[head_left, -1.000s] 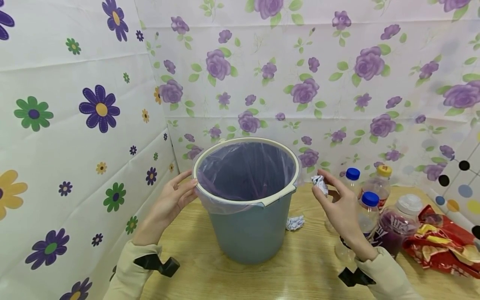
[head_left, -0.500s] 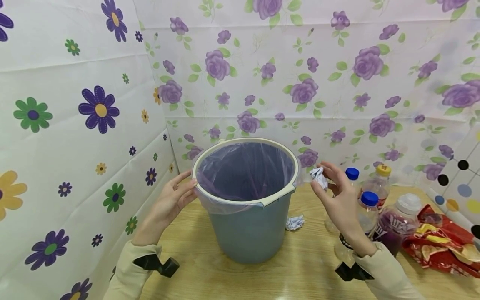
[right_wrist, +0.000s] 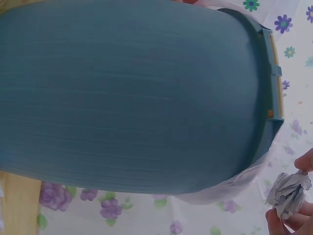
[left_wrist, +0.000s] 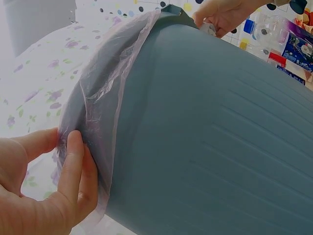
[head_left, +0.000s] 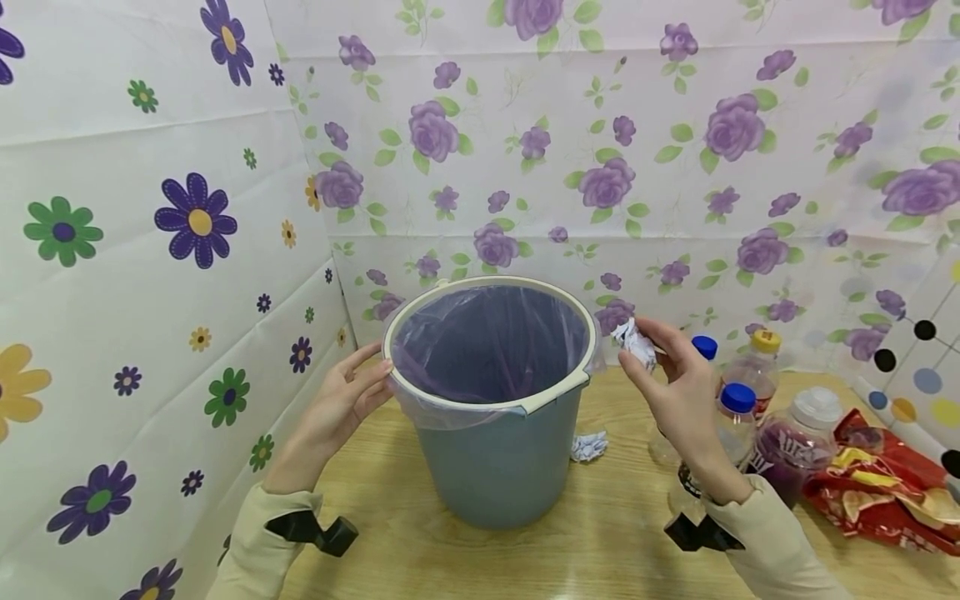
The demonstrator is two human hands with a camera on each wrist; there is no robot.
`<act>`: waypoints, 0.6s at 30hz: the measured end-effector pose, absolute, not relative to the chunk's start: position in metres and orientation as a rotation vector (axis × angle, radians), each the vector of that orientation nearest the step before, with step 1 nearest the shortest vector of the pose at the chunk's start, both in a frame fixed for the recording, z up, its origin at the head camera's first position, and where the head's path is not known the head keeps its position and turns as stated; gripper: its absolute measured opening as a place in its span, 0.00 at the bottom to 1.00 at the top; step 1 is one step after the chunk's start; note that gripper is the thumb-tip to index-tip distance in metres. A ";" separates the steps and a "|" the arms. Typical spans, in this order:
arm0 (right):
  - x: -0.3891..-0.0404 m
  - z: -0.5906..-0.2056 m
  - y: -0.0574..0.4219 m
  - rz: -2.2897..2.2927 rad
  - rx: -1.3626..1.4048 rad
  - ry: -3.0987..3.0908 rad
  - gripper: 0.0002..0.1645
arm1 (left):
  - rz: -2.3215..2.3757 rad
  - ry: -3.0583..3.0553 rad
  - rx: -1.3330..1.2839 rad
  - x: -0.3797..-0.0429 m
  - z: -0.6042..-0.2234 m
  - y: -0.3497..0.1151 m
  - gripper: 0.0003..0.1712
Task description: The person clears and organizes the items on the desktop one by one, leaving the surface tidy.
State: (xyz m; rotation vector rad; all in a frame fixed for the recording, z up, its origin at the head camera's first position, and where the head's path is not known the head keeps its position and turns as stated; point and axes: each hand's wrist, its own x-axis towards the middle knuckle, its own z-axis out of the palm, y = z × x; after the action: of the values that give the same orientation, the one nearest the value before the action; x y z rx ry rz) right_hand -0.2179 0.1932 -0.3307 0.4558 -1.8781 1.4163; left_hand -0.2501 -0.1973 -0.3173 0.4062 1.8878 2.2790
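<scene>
A blue-grey trash bin (head_left: 495, 475) with a cream rim stands on the wooden table, lined with a thin pinkish plastic bag (head_left: 442, 417) folded over its edge. At the bin's left side, my left hand (head_left: 341, 408) pinches the rim and bag, thumb on top and fingers outside, as the left wrist view (left_wrist: 73, 176) also shows. My right hand (head_left: 678, 396) holds a crumpled paper ball (head_left: 635, 344) between thumb and fingers, just right of the rim. In the right wrist view the paper ball (right_wrist: 288, 196) sits beside the bin's mouth.
Another crumpled paper ball (head_left: 589, 447) lies on the table (head_left: 390, 550) against the bin's right side. Beyond my right hand stand several plastic bottles (head_left: 738, 412), a white-lidded jar (head_left: 798, 446) and a red snack bag (head_left: 885, 492). Floral sheets hang behind and at left.
My right hand has risen slightly and moved a little left with the paper ball, closer to the rim. The left hand and the bin stay in place.
</scene>
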 end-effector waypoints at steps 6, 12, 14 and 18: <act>-0.219 -0.321 0.194 1.353 0.468 -1.901 0.25 | 2.271 1.898 0.403 -0.251 -0.317 -0.197 0.39; -0.217 -0.315 0.194 1.311 0.438 -1.944 0.22 | 2.271 1.900 0.398 -0.251 -0.317 -0.197 0.39; -0.217 -0.313 0.194 1.320 0.439 -1.937 0.21 | 2.271 1.901 0.395 -0.251 -0.317 -0.197 0.39; -0.218 -0.308 0.193 1.339 0.453 -1.926 0.21 | 2.274 1.899 0.389 -0.251 -0.318 -0.197 0.39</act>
State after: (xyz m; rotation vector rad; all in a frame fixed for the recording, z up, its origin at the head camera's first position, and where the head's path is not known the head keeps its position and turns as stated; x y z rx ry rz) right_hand -0.2176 0.1933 -0.3083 0.4532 -1.9256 1.3391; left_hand -0.2506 -0.1969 -0.3177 0.3886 1.8995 2.2736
